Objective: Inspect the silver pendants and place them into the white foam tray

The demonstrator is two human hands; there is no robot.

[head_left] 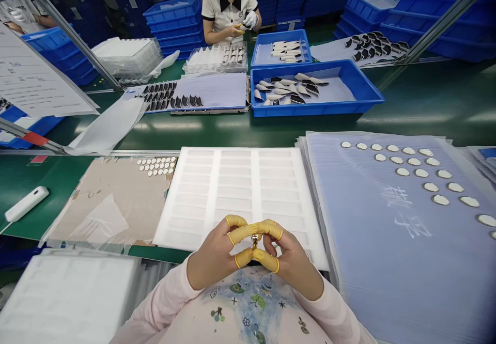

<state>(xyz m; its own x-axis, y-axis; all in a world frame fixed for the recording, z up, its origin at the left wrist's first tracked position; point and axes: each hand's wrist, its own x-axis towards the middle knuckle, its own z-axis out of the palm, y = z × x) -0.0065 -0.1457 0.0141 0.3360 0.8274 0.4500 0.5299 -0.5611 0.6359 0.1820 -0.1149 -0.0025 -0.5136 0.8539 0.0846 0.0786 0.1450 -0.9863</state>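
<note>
"What did the hands hold?"

"The left hand [213, 253] and right hand [294, 264] met above a ribbed white foam tray [236, 178], their yellow-capped fingers [242, 233] clamped on a tiny gold-and-dark ring-like part [254, 240] (too small to read)."

"What else lay about?"

"Rows of pale oval pads [414, 161] lay on a blue corrugated plastic sheet [349, 230]; how many remained, I couldn't tell."

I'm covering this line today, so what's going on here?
A person in yellow finger cots pinches a small metal part between the left hand and right hand, above a white foam tray. To the right, pale oval pieces lie in rows on a blue plastic sheet. Opposite, a co-worker in white gloves handles something small.
</note>
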